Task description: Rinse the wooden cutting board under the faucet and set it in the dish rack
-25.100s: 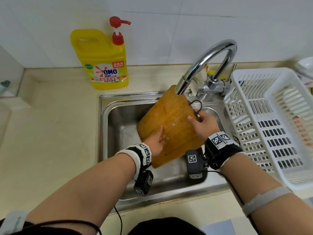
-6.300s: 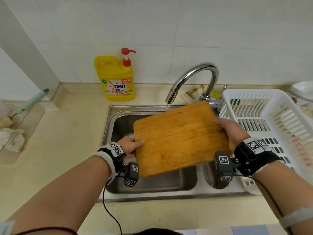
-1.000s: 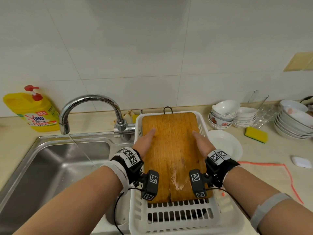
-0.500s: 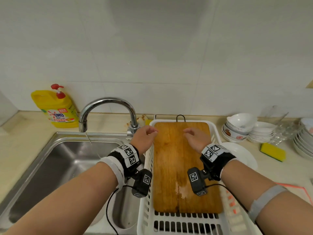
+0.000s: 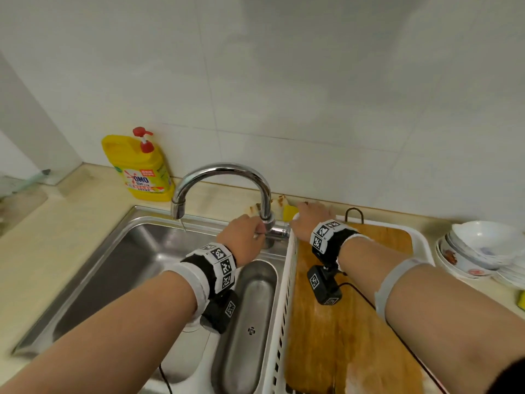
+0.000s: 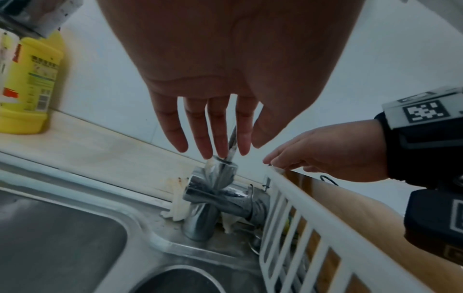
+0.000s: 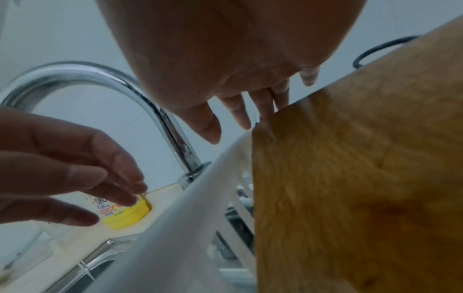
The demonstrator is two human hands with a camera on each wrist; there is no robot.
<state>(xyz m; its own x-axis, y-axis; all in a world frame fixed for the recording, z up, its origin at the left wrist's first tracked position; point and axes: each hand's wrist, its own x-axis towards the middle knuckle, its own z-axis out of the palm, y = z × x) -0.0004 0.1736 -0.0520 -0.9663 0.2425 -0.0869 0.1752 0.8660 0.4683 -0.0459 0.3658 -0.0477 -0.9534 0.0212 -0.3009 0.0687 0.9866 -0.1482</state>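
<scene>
The wooden cutting board [image 5: 341, 336] lies flat in the white dish rack [image 5: 284, 294], its wire hanging loop at the far end; neither hand holds it. My left hand [image 5: 250, 231] is at the base of the chrome faucet [image 5: 224, 169]. In the left wrist view its fingers [image 6: 218, 138] are straight, with their tips by the faucet neck [image 6: 213, 190]. My right hand [image 5: 306, 214] reaches over the rack's far left corner, and its relaxed fingers [image 6: 288, 160] touch the rim [image 6: 300, 188] beside the board's corner [image 7: 350, 178]. A short thin trickle hangs from the spout.
The steel sink [image 5: 127, 265] lies left of the rack. A yellow detergent bottle [image 5: 142, 172] stands by the wall at the back left. A cloth [image 5: 279, 206] sits behind the faucet. Stacked bowls [image 5: 477, 251] and a yellow sponge [image 5: 521, 301] are to the right of the rack.
Both hands have left the board's far end and moved left to the faucet base and the rack's corner. The board stays flat in the rack.
</scene>
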